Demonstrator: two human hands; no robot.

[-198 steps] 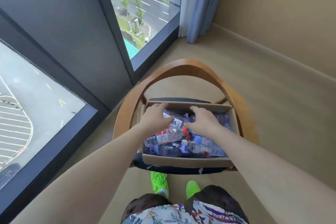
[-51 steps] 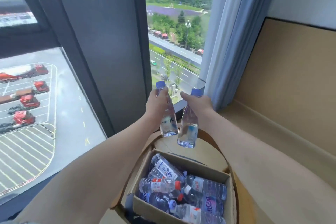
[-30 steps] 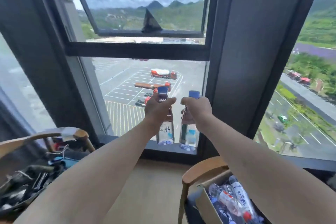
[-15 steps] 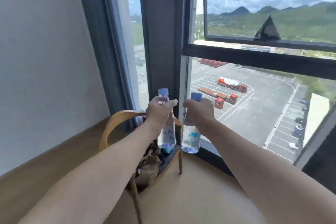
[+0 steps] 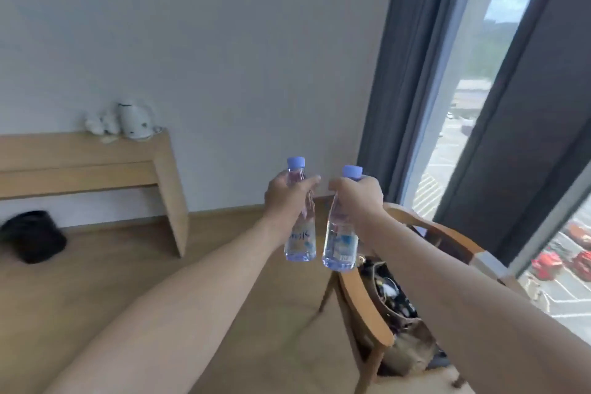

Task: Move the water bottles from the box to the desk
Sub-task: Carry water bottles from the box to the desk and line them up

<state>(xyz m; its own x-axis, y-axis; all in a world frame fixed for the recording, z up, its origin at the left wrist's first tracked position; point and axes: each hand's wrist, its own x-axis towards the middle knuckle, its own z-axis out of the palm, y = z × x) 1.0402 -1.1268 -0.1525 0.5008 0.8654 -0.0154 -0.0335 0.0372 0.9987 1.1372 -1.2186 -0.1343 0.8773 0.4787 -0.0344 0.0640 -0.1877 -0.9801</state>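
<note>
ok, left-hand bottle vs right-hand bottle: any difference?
The left-hand bottle sits higher in frame than the right-hand bottle. The left hand leaves its cap fully clear; the right hand sits close under its cap. Shared: clear, blue caps, roughly upright, gripped at the upper body, off the desk.

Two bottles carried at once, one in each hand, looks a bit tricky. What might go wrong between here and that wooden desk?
Each hand grips only the upper part of its bottle: left hand on the left bottle, right hand on the right bottle. A loose grip might let one slide out. The bottles hang close together and may knock. On the desk, the white kettle sits by the near end and could get bumped.
</note>
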